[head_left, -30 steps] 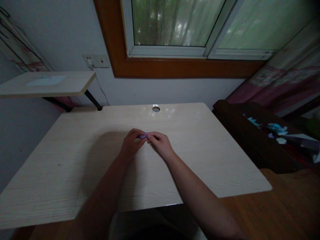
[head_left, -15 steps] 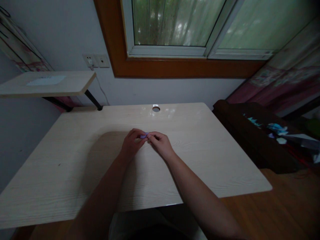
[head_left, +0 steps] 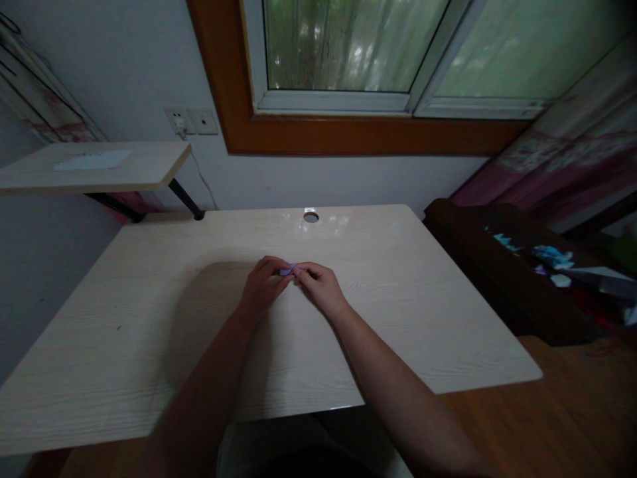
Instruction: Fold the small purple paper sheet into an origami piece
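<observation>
A small, flat purple piece (head_left: 285,271), perhaps folded paper, is pinched between both hands over the middle of the desk (head_left: 398,292). My left hand (head_left: 259,284) grips its left end between thumb and fingers. From the other side, the thumb and index finger of my right hand (head_left: 321,285) close on its right end. The fingertips nearly meet and cover much of the piece, so its full shape is hidden. Both hands are low over the pale wood-grain top; I cannot tell whether the piece touches it.
At the back left a raised shelf (head_left: 169,169) on black legs holds a white sheet (head_left: 94,160). A round cable hole (head_left: 311,218) is cut near the desk's rear edge. Right of the desk stands a dark brown piece of furniture (head_left: 468,265) with blue and white items (head_left: 552,256).
</observation>
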`<state>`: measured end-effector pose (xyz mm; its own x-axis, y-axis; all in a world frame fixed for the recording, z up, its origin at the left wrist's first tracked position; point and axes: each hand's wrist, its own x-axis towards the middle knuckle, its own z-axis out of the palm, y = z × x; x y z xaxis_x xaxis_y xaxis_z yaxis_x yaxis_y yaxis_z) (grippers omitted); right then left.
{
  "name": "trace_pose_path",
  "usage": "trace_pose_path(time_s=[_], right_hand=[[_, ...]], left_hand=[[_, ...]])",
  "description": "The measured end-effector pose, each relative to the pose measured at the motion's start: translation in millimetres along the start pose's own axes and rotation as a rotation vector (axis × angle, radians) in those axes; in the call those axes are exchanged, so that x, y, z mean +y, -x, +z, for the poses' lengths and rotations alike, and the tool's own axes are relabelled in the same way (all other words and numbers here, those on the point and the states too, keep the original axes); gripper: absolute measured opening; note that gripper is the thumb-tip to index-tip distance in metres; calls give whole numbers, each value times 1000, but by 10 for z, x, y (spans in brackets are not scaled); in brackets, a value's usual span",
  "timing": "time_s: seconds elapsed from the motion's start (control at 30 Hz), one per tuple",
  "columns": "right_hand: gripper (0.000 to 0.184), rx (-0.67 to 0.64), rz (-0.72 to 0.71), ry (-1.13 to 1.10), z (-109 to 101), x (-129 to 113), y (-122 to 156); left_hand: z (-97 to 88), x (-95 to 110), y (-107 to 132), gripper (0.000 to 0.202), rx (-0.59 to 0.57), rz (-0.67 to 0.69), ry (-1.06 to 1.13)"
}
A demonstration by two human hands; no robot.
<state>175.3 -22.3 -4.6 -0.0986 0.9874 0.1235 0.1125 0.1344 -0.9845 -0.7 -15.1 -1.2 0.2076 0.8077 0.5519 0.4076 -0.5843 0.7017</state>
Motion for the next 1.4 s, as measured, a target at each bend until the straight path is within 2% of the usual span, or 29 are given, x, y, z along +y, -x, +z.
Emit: trace_pose_path(time_s=[0.27, 0.93, 1.4], right_hand=[[33, -1, -6, -19, 13, 11, -5], [35, 19, 3, -6, 15, 12, -7], [34, -9, 2, 1, -2, 2, -8]], left_hand=[[3, -9, -6, 13, -7, -17, 9], [7, -9, 4, 14, -26, 37, -24], [13, -6, -2, 14, -1, 22, -9]])
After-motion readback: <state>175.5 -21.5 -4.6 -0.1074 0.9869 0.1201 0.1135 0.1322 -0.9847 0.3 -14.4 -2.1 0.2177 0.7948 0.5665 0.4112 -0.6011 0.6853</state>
